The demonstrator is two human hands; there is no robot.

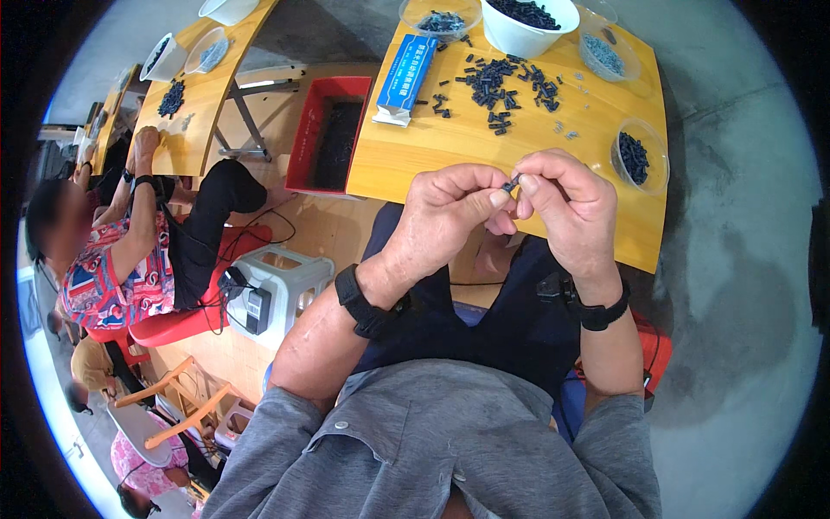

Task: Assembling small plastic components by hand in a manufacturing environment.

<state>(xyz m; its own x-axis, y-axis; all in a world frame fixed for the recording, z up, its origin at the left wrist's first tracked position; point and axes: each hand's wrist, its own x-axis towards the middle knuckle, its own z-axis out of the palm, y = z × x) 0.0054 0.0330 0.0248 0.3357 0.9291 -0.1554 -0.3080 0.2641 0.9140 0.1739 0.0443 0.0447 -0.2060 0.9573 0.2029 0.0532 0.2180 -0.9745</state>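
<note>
Two-handed pinch: a small dark piece (510,184) is held between the thumbs and index fingertips of the left hand (450,208) and right hand (562,203), to the right of the blue box (406,73) and nearer the body.
Piece: mostly covered by fingertips; whether one part or two joined parts are gripped cannot be told.
Pose: both wrists are turned inward, the left thumb is laid nearly straight, the right index is bent, and the other right fingers are curled, partly hidden.
Black pieces (491,80): scattered on the worktop (380,164), right of the blue box.
White bowl (523,43): cut off above, beyond the box to the right.
Red bin (304,134): left of the box; its dark contents are hard to make out.
</note>
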